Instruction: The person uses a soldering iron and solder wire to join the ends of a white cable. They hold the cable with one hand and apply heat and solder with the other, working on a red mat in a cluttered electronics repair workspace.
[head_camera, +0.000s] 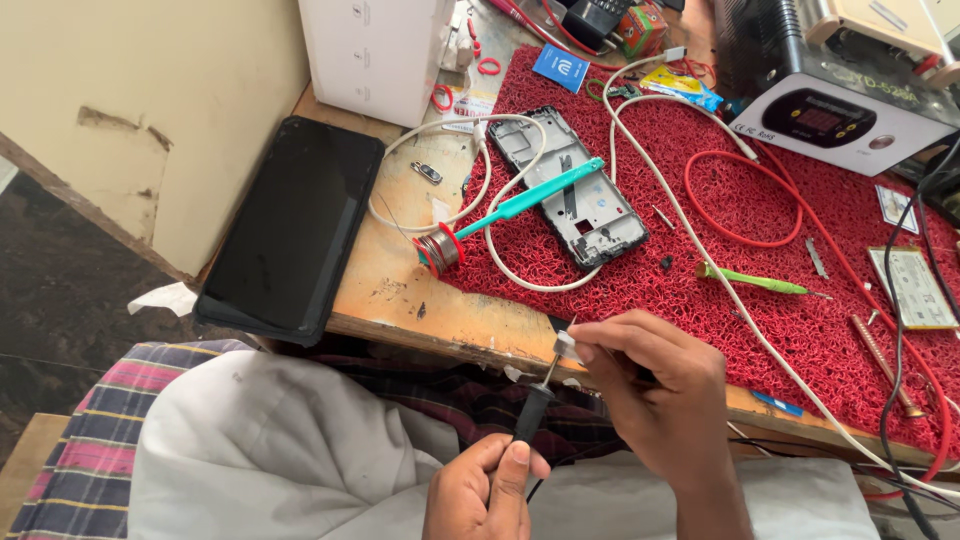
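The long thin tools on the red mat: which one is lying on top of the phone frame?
The teal toothbrush: its head rests across the grey phone frame. The green-handled screwdriver lies alone, farther right.

A large dark phone screen (290, 230) lay glass-up at the bench's left edge, unlit and overhanging it. A white box (375, 55) with small grey markings stood at the far left. Beside it on the red mat lay a small blue square card (560, 67) and a yellow-and-blue sachet (680, 85). At the far right, a white device showed an oval black display (820, 117) with red digits. A pale rectangular labelled part (912, 288) lay near the right edge.
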